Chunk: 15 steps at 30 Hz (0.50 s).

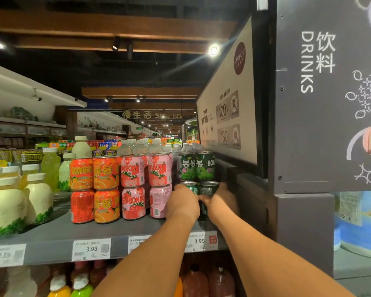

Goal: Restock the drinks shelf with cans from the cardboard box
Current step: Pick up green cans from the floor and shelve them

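Observation:
Both arms reach to the right end of the grey drinks shelf [51, 236]. My left hand [183, 202] is wrapped around a green grape can [191, 186] on the shelf's bottom layer. Beside it, my right hand [217, 200] grips a second green can [209, 188]. Two more green cans [196, 166] stand stacked just above them. Pink strawberry cans [146, 185] and orange cans [94, 189] stand two high to the left. The cardboard box is out of view.
A dark end panel marked DRINKS [321, 103] and a slanted sign board [229, 99] close in the right side. White and yellow bottles [19, 200] fill the shelf's left. Price tags [91, 249] line the shelf edge; bottles [193, 279] stand on the shelf below.

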Tool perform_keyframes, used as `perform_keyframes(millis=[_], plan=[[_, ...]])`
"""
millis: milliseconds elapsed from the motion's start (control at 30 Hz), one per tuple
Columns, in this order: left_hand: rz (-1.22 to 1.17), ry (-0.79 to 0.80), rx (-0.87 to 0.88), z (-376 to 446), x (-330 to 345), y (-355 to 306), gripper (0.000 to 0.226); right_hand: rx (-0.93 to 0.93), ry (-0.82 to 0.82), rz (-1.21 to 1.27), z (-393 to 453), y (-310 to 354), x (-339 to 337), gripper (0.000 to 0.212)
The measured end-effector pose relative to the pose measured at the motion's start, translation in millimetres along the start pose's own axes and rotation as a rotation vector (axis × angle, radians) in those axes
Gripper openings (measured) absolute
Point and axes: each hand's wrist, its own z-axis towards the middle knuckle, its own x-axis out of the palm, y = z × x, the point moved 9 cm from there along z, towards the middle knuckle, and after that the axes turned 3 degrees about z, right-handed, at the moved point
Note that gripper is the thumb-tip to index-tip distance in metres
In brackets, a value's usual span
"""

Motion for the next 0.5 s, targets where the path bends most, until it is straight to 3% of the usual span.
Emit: perform_keyframes(millis=[167,267,400,500], plan=[[-0.01,0.013,-0.025,-4.4,-1.4,-0.3,0.04,-0.01,0.004,0.016,1.4,0.4,0.4,0.054],[0.042,0.059,-0.046,-9.2,-2.9,-0.5,0.05,-0.008,-0.011,-0.024,-5.8,1.1,-1.4,0.063],[0.103,0.092,0.019,-27.8,-22.4,-7.6,0.028,-0.172,-0.108,-0.159,-32.7,17.8,-14.6,0.063],[0.192,0.116,0.122,-48.9,-43.8,-14.4,0.022,-0.227,-0.077,-0.116,-61.3,26.2,-21.4,0.058]])
